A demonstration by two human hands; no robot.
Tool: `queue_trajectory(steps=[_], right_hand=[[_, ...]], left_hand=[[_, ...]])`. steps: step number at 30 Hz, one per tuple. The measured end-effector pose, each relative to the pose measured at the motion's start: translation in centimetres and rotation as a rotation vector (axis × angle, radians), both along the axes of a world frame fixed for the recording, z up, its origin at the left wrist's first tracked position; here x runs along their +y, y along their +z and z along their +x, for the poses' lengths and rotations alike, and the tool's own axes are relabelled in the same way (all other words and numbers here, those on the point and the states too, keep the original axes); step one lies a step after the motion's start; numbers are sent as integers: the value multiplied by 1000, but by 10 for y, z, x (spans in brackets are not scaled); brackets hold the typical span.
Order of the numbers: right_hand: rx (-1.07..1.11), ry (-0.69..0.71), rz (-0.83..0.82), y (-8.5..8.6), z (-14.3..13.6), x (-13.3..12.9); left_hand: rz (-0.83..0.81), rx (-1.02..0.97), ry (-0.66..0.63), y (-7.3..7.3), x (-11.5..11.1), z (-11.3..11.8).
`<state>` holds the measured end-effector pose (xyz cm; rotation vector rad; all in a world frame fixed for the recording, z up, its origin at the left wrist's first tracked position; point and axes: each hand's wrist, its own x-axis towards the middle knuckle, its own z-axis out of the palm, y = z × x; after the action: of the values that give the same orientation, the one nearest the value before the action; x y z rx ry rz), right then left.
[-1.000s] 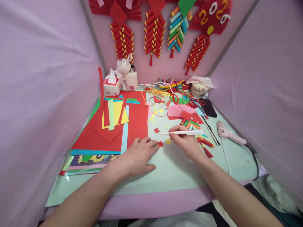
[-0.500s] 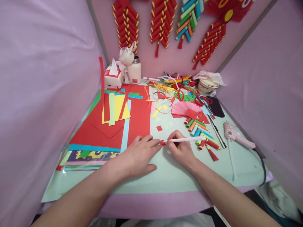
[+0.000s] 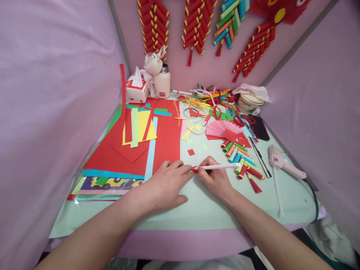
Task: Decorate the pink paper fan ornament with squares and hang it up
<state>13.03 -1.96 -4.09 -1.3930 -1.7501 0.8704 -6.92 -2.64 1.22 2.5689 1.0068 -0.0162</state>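
My left hand [image 3: 168,185] lies flat on the pale green table mat [image 3: 208,217], its fingers stretched out. Its fingertips touch a small red paper piece [image 3: 194,170]. Pinched in my right hand [image 3: 215,178] is a white pen [image 3: 219,166], its tip at that red piece and its other end pointing right. A small red square [image 3: 191,152] lies just beyond the hands. To the right of my right hand are colourful paper rolls [image 3: 236,155] with a red tassel [image 3: 254,184], below a pink paper fan [image 3: 223,129].
Red sheets [image 3: 168,138] and coloured strips cover the left side. A tissue box [image 3: 136,90] and white bottle [image 3: 162,83] stand behind. Scissors [image 3: 244,120], a phone [image 3: 258,128], a bowl [image 3: 249,101] and a glue gun [image 3: 284,163] are at the right. Paper firecrackers [image 3: 194,28] hang on the wall.
The camera view has shifted slightly, moving the background a little to the right. Both hands keep nearly the same pose, with the pen still at the small red piece.
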Motion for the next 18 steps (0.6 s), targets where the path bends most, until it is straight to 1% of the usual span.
queue_trajectory(steps=[7, 18], right_hand=[[-10, 16, 11, -3, -1, 1], [-25, 6, 50, -3, 0, 1]], left_hand=[[18, 1, -8, -4, 1, 1], [7, -1, -1, -3, 1, 0]])
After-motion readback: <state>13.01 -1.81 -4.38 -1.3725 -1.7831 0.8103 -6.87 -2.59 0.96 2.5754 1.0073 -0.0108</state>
